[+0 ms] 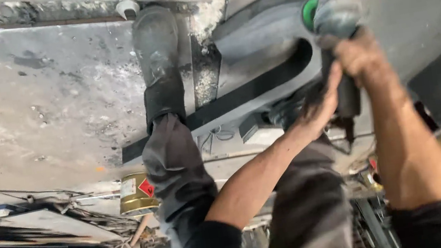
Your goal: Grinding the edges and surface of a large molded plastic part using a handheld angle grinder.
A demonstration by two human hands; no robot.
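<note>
Dusty concrete floor [24, 95] fills the upper field, the head camera looking down past my own legs; a cluttered stack of flat sheets and offcuts [26, 229] lies at lower left. Next in size, a curved grey panel [256, 48] with a dark rounded edge runs from centre toward upper right, its long axis slanting up to the right. My trouser leg and dusty boot [157, 52] stand just left of it, the boot touching the floor beside the panel's edge. A gold-coloured can [136, 193] with a red diamond label stands near the leg, well apart from the hands.

Both arms reach forward to a power tool [328, 26] with a green collar, set against the panel's upper right end; the tool's body runs roughly up and down in the picture. My right hand [361, 56] is the nearer, closed round the tool's body just below the collar. My left hand [320, 106] lies just below and left of it, fingers curled against the tool's lower part; whether they wrap it fully I cannot tell, as motion blur hides them.
</note>
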